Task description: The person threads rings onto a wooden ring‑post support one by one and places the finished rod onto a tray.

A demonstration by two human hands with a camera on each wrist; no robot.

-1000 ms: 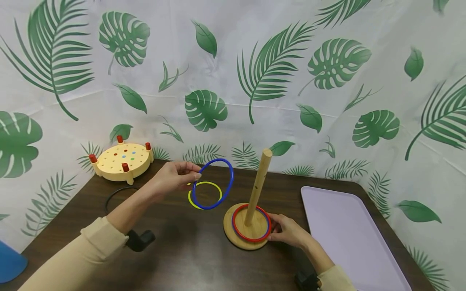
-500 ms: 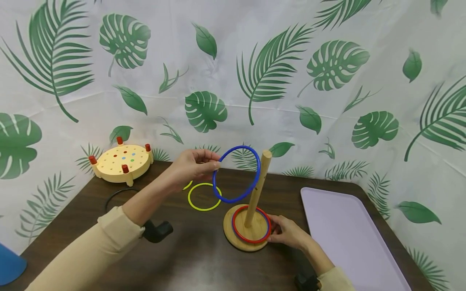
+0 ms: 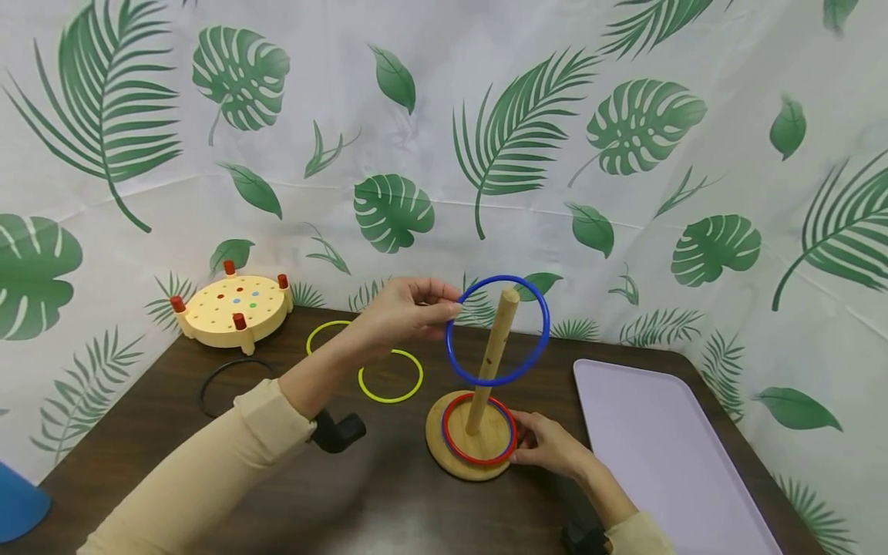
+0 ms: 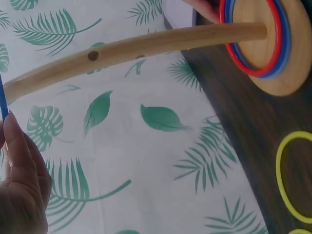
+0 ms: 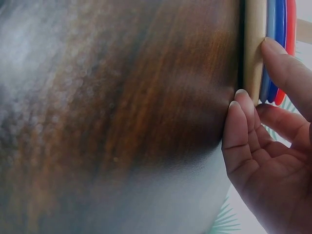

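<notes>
My left hand (image 3: 402, 316) pinches a blue ring (image 3: 546, 316) between thumb and fingers, high over the table. In the head view the top of a wooden peg (image 3: 496, 339) shows inside this ring, whose near rim crosses in front of the peg. The left wrist view has only a sliver of the ring, level with the peg's tip. My right hand (image 3: 551, 443) grips the edge of the round wooden base (image 3: 438, 443), its thumb by the stacked rings. A red ring (image 3: 481, 462) lies on top of blue ones (image 5: 279, 53) around the peg's foot.
Two yellow rings, one (image 3: 391, 401) near the base and another (image 3: 310, 339) partly behind my left arm, lie on the dark table with a black ring (image 3: 201, 393). A cream pegboard (image 3: 236, 308) with red feet stands back left. A lilac tray (image 3: 659, 447) lies right; a blue object (image 3: 21, 501), left.
My left hand has carried the blue ring rightward from above the yellow ring to the peg's top, where the ring now encircles it in view. The right hand has stayed at the base.
</notes>
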